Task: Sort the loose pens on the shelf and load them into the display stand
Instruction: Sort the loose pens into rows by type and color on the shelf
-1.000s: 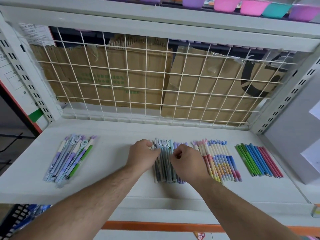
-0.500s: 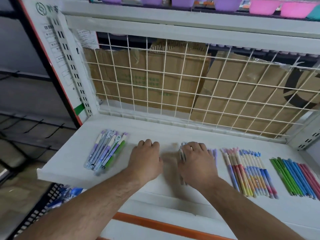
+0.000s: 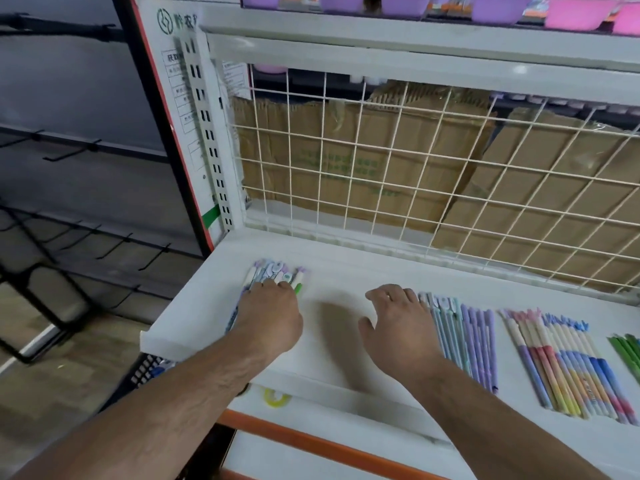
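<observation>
- White shelf (image 3: pixel 339 271) carries four pen bundles I can see.
- My left hand (image 3: pixel 270 317) lies flat, fingers spread, on the leftmost bundle (image 3: pixel 273 273).
- My right hand (image 3: pixel 398 327) rests open, touching the teal and purple bundle (image 3: pixel 467 337).
- Pastel bundle (image 3: pixel 568 365) and green pens (image 3: pixel 628 351) lie farther right.

Bare, hairy forearms, no sleeves

White shelf (image 3: pixel 332 268): L hand (image 3: pixel 270 317) flat on leftmost pen bunch (image 3: pixel 273 271); R hand (image 3: pixel 398 327) spread, beside teal/purple pens (image 3: pixel 467 337); pastel pens (image 3: pixel 561 358) further right.

Even, bright light, soft shadows, slight motion blur, wide-angle bowed edges.
</observation>
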`<state>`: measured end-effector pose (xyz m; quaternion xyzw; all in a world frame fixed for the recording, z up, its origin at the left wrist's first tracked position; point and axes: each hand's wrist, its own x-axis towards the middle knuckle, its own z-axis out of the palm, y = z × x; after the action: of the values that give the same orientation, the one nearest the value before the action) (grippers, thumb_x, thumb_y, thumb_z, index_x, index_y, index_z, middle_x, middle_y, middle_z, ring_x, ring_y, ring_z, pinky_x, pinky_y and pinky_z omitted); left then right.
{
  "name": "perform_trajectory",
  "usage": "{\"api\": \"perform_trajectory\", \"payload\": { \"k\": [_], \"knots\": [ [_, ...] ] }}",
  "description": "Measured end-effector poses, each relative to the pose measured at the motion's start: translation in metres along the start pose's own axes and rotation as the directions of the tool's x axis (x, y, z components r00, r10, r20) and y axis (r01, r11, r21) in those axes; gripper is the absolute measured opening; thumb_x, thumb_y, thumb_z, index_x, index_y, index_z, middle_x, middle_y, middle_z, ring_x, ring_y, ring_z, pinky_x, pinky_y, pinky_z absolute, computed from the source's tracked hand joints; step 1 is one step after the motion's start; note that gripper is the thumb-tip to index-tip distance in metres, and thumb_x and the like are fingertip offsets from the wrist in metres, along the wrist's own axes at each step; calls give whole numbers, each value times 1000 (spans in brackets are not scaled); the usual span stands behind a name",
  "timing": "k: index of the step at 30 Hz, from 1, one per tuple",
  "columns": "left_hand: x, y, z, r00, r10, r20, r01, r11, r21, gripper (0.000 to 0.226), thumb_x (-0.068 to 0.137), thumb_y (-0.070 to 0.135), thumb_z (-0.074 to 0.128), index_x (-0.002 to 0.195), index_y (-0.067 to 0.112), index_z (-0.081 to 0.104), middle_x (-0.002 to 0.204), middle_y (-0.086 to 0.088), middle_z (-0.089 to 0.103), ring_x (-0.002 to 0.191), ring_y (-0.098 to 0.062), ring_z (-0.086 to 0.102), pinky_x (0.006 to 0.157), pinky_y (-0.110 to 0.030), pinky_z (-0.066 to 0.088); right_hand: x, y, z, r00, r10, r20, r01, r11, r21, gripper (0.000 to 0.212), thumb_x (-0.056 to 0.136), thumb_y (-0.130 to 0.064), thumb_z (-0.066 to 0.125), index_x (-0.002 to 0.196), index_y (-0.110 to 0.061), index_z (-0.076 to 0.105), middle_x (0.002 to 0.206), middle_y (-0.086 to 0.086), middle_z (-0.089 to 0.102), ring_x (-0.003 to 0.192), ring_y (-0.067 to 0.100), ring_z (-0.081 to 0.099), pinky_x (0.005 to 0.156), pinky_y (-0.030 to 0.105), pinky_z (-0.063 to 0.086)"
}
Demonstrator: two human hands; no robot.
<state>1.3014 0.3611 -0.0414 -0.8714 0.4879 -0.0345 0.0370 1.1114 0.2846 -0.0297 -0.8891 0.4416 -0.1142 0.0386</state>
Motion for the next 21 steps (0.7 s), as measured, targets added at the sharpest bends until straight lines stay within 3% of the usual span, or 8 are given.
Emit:
{"api": "perform_trajectory", "payload": {
  "k": [5, 8, 13, 17, 21],
  "knots": [
    [4, -4, 4, 1000, 6, -13, -7, 995, -97, 15, 92, 26, 51, 104, 20, 58, 99, 1, 62, 100, -22, 62, 87, -33, 46, 1, -4, -1, 1000, 12, 17, -12, 1000, 21, 42, 93, -36, 56, 132, -21, 60, 134, -1, 57, 121, 24, 52, 103, 39, 42],
    [9, -3, 6, 1000, -2, 29, 7, 988, -155, 2, 90, 25, 50, 91, 24, 52, 79, 7, 49, 90, -20, 60, 81, -32, 43, 2, -2, -3, 1000, 19, 5, -19, 999, 41, 40, 90, -34, 60, 127, -18, 63, 127, 1, 61, 116, 26, 57, 99, 40, 46],
    [17, 5, 2, 981, -34, 191, 57, 992, -115, 15, 87, 23, 53, 100, 22, 60, 86, 4, 62, 91, -21, 64, 81, -32, 38, 3, 1, -5, 1000, 24, 9, -24, 998, 63, 39, 91, -34, 58, 126, -19, 64, 125, 0, 62, 114, 25, 57, 98, 38, 46],
    [21, 7, -1, 974, -11, 225, 36, 994, -105, 17, 94, 27, 51, 108, 24, 59, 120, 1, 66, 116, -20, 61, 85, -29, 38, 2, 1, -4, 999, 32, -6, -31, 995, 90, 36, 86, -32, 61, 118, -18, 68, 117, 1, 67, 106, 27, 62, 92, 39, 50],
    [20, 24, -10, 967, 36, 254, -23, 998, -55, 19, 97, 23, 50, 110, 14, 61, 97, 2, 65, 102, -22, 66, 74, -26, 36, -1, 7, -6, 999, 27, 23, -29, 994, 109, 35, 90, -32, 59, 122, -19, 67, 120, -1, 66, 112, 24, 59, 94, 35, 48]
  ]
}}
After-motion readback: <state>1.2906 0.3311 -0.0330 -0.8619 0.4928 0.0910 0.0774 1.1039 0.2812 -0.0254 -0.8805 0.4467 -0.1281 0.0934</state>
